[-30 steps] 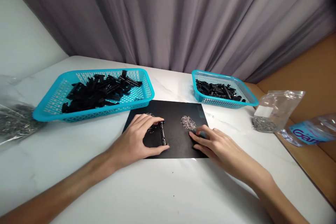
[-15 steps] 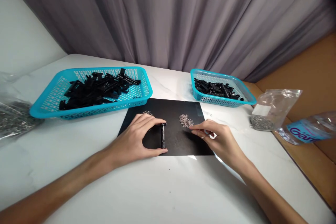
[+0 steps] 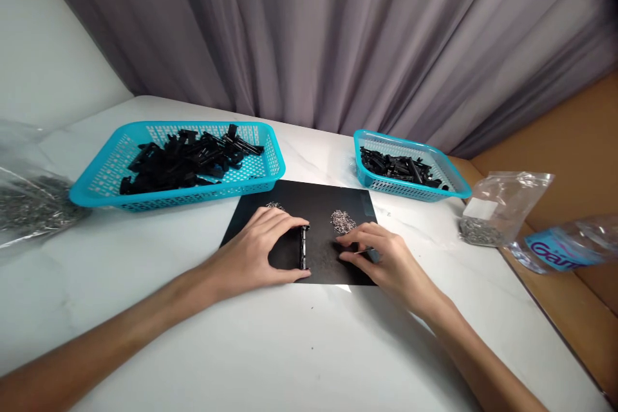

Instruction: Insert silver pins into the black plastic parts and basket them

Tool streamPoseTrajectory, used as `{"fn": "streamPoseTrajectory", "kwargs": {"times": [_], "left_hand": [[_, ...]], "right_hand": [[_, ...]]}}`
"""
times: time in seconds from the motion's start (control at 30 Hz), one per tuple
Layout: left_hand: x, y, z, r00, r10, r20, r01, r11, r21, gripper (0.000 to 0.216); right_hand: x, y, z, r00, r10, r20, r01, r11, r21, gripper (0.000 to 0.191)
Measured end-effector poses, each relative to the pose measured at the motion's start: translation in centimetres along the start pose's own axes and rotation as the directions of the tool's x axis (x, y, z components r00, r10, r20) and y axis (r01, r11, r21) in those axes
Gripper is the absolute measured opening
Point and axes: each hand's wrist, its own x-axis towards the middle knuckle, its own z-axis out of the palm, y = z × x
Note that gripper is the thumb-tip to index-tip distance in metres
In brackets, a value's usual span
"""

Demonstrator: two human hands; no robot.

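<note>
My left hand (image 3: 255, 244) grips a narrow black plastic part (image 3: 304, 248) by its two ends, thumb at the near end and fingers at the far end. The part stands lengthwise over a black mat (image 3: 321, 199). My right hand (image 3: 386, 257) is just below a small pile of tiny silvery metal pieces (image 3: 342, 222), its thumb and forefinger curled towards each other. A thin greyish glint shows between those fingers, too small to name. Behind my left hand, a second pile of small metal pieces (image 3: 275, 205) is partly hidden.
A larger blue basket (image 3: 183, 196) of black plastic parts stands at the left, a smaller blue basket (image 3: 410, 188) of similar parts at the right. Bags of metal pieces lie at the far left (image 3: 36, 206) and right (image 3: 483, 228). A plastic bottle (image 3: 560, 248) lies beside the right bag.
My right hand has drawn back slightly from the metal pile, and its thumb and forefinger have parted a little. My left hand still holds the black part. The view has shifted slightly.
</note>
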Motion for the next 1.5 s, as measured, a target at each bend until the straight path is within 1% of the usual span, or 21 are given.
{"fn": "streamPoseTrajectory", "kwargs": {"times": [0.1, 0.23, 0.33, 0.4, 0.5, 0.6, 0.67, 0.77, 0.87, 0.93, 1.03, 1.1, 1.17, 1.4, 1.5], "left_hand": [[0.0, 0.1, 0.0, 1.000, -0.013, 0.003, 0.013, 1.000, -0.009, 0.063], [0.0, 0.3, -0.1, 1.000, -0.030, 0.004, 0.030, 0.999, -0.041, 0.062], [0.0, 0.3, -0.1, 0.999, -0.044, 0.004, 0.045, 0.997, -0.060, 0.063], [0.0, 0.2, 0.0, 0.999, -0.052, 0.005, 0.052, 0.996, -0.068, 0.064], [0.0, 0.1, 0.0, 0.998, -0.066, 0.005, 0.066, 0.993, -0.095, 0.064], [0.0, 0.1, 0.0, 0.996, -0.091, 0.009, 0.091, 0.989, -0.117, 0.064], [0.0, 0.2, 0.0, 0.994, -0.109, 0.014, 0.110, 0.987, -0.119, 0.065], [0.1, 0.3, -0.1, 0.991, -0.130, 0.026, 0.132, 0.985, -0.116, 0.066], [0.1, 0.3, -0.1, 0.989, -0.146, 0.032, 0.149, 0.982, -0.114, 0.065], [0.2, 0.3, -0.1, 0.988, -0.153, 0.029, 0.156, 0.980, -0.126, 0.064], [0.1, 0.2, 0.0, 0.987, -0.159, 0.024, 0.161, 0.976, -0.149, 0.064], [0.0, 0.1, 0.1, 0.987, -0.159, 0.018, 0.160, 0.974, -0.160, 0.064], [0.0, 0.0, 0.2, 0.988, -0.155, 0.017, 0.156, 0.974, -0.163, 0.066], [0.0, 0.1, 0.3, 0.987, -0.157, 0.043, 0.162, 0.977, -0.137, 0.067], [0.0, 0.1, 0.2, 0.987, -0.155, 0.028, 0.158, 0.977, -0.147, 0.067]], "right_hand": [[-0.2, 0.5, 0.5, 0.998, -0.057, -0.021, 0.053, 0.990, -0.134, 0.024], [-0.3, 0.8, 0.9, 0.990, -0.134, -0.046, 0.111, 0.937, -0.331, 0.028], [-0.4, 0.7, 0.9, 0.985, -0.161, -0.061, 0.127, 0.920, -0.370, 0.032], [-0.4, 0.6, 0.9, 0.984, -0.157, -0.080, 0.123, 0.939, -0.322, 0.033], [-0.3, 0.3, 0.8, 0.982, -0.148, -0.117, 0.124, 0.973, -0.193, 0.034], [-0.2, -0.2, 0.6, 0.979, -0.125, -0.159, 0.112, 0.990, -0.087, 0.027], [-0.2, -0.5, 0.4, 0.981, -0.077, -0.178, 0.072, 0.997, -0.040, 0.024], [0.0, -0.9, 0.3, 0.988, -0.007, -0.153, 0.003, 1.000, -0.023, 0.025], [0.6, -1.2, 0.4, 0.994, 0.013, -0.113, -0.021, 0.998, -0.066, 0.026], [1.5, -1.5, 0.5, 0.993, -0.037, -0.116, 0.022, 0.992, -0.122, 0.024], [3.3, -1.8, 1.0, 0.976, -0.142, -0.167, 0.112, 0.977, -0.180, 0.021], [4.2, -1.9, 1.5, 0.970, -0.150, -0.190, 0.125, 0.983, -0.137, 0.020], [4.7, -2.0, 2.0, 0.975, -0.123, -0.186, 0.113, 0.992, -0.065, 0.019], [4.1, -1.7, 3.2, 0.978, -0.004, -0.208, 0.017, 0.998, 0.060, 0.011], [4.1, -1.7, 3.7, 0.976, -0.012, -0.215, 0.040, 0.991, 0.126, 0.010]]}}
